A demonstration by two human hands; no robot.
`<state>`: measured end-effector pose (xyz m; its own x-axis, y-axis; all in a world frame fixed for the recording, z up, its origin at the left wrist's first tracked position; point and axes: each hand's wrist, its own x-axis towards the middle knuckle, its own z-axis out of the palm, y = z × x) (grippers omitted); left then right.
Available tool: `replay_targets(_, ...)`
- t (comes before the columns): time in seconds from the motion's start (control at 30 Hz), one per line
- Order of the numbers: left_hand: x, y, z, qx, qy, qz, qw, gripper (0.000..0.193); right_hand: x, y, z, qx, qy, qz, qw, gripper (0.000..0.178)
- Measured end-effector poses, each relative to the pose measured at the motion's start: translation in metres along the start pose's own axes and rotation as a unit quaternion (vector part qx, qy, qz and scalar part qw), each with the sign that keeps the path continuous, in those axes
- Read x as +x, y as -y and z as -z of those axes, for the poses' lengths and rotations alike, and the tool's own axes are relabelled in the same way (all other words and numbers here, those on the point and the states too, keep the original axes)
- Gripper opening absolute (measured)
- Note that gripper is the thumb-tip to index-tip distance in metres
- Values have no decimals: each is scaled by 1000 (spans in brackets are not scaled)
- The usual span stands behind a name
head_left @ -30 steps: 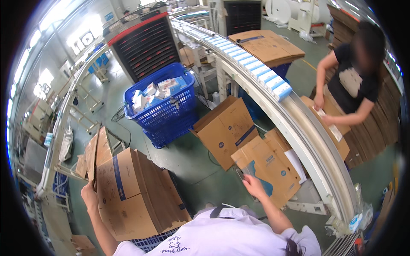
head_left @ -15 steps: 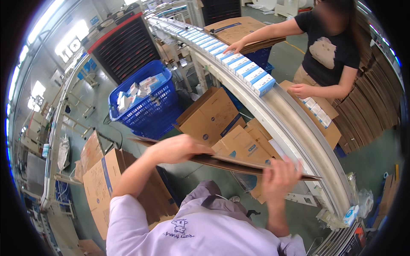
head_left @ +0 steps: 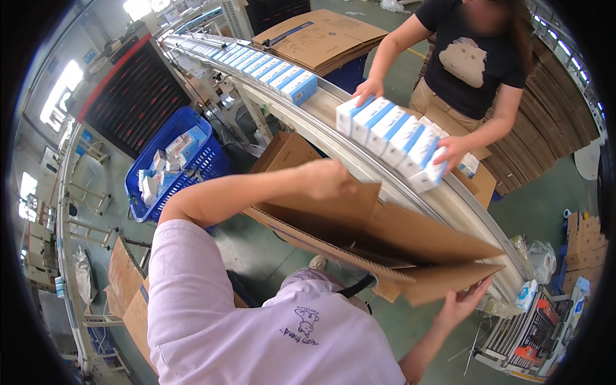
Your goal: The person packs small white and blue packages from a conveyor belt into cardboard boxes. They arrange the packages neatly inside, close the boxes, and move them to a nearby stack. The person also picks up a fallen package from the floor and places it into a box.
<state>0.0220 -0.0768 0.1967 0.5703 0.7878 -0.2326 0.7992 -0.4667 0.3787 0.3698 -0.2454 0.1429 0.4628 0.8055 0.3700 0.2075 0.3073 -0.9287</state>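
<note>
A brown cardboard box [head_left: 359, 247], partly unfolded with its flaps spread, is held in front of my body beside the conveyor. My left hand [head_left: 330, 179] is closed at its far upper edge, with the fingertips slightly blurred and partly hidden. At the right end, my right hand [head_left: 465, 300] grips a near flap from below, thumb and fingers on the cardboard. Across the conveyor [head_left: 321, 115], a co-worker squeezes a row of white-and-blue small cartons [head_left: 391, 135] between both hands.
More small cartons [head_left: 256, 67] stand in line along the conveyor. A blue plastic basket [head_left: 173, 163] with loose cartons is at the left. Flat cardboard is stacked behind the co-worker [head_left: 481, 64] and on a far stack [head_left: 321, 38]. A roller rack [head_left: 523, 333] lies at lower right.
The flat folded cardboard has opened into a box shape, with my right hand lower and farther right. The co-worker has drawn a group of cartons away from the line. My view has shifted right.
</note>
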Motion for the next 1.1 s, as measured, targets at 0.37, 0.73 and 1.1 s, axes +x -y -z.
replay_targets(0.37, 85, -46, -162, 41, -179, -354, 917, 46, 13, -45, -53, -481, 503, 99, 711, 51)
replay_targets(0.73, 123, -61, -71, 193, -211, -430, 857, 48, -26, -30, -90, -592, 286, 143, 740, 53)
replay_targets(1.1, 9, 103, -107, -63, -168, -93, 979, 82, -84, -131, -80, 77, 147, -390, 906, 66)
